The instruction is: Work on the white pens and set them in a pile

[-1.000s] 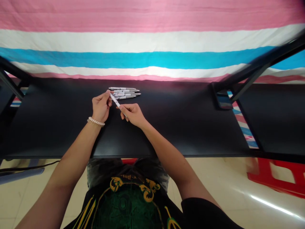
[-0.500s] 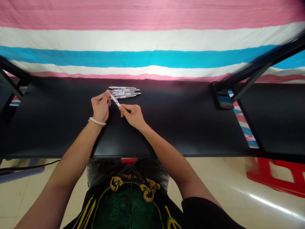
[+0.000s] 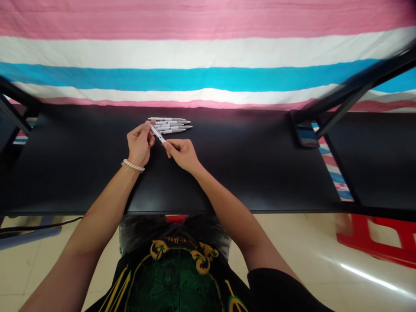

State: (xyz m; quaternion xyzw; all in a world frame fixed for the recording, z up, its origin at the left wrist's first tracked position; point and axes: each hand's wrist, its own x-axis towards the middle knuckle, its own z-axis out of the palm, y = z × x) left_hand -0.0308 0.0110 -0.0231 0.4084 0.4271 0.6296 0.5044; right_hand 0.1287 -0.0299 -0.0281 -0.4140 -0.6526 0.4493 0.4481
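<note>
A white pen with dark markings is held slantwise between my two hands, above the black table. My left hand, with a pale coiled band on its wrist, pinches the upper left end. The lower right end sits between the thumb and fingers of my right hand. Both ends of this pen are covered by fingertips. Just beyond it several white pens with grey grips lie side by side on the table, tips toward the right; my left hand partly hides their left ends.
The black table spans the view, with a black metal frame at the right. A striped cloth hangs along the far edge. Below right stands a red plastic stool; a dark cable runs at lower left.
Both hands have shifted very slightly, my right hand a little up and to the right. The pen stays gripped at both ends, and the pens on the table have not moved.
</note>
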